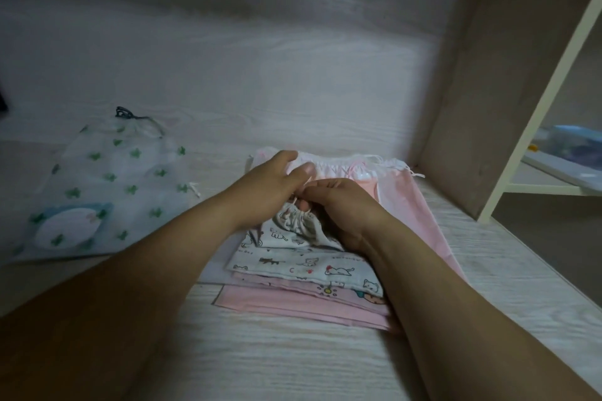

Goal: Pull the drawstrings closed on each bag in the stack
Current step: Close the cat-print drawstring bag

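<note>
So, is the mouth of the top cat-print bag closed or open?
Closed, or nearly: the mouth of the cat-print bag is gathered into tight pleats.

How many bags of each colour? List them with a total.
Green-print bag: 1
Cat-print bag: 1
Pink bags: at least 2; the stacked layers overlap
Total: at least 4
</note>
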Demonstrator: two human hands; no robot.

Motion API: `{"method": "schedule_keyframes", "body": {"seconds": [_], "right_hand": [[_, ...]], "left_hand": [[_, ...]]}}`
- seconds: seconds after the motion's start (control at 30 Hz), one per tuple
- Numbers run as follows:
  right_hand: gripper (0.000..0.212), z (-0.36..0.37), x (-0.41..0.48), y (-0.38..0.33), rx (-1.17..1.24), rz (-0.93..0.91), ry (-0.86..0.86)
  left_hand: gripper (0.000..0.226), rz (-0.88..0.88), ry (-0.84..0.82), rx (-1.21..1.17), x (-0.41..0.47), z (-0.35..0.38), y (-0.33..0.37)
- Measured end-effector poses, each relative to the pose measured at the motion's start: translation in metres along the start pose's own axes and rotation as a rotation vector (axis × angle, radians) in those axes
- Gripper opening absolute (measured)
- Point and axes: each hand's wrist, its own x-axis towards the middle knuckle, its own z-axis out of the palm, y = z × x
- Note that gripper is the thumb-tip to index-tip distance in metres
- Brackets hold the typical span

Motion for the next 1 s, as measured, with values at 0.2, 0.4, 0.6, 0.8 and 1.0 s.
{"method": "schedule_keyframes", "body": {"seconds": [0.2,0.4,0.6,0.8,1.0], "right_hand": [[0.038,-0.004,0.005,0.004,0.006,0.002,0.06],[0.031,0.001,0.009,0.007,-0.024,-0.07,0.056],[0.024,0.005,0.015,0.013,0.036,-0.03,-0.055],[0.021,0.003,0.014,0.014,0.085,-0.013,0.001],[0.04,-0.001,0.02,0.016,0.097,-0.035,-0.047]], "left_hand": [[0.033,0.072,-0.007,0.236,-0.005,-0.005,-0.005],[0.027,-0.201,-0.192,-0.32,-0.007,-0.013,-0.007],[0.027,-0.183,-0.12,-0.258,-0.009,-0.018,-0.003],[0.031,-0.273,-0.228,-0.474,-0.006,-0.016,-0.011],[0.012,-0.244,-0.231,-0.549,-0.004,-0.018,-0.019]]}}
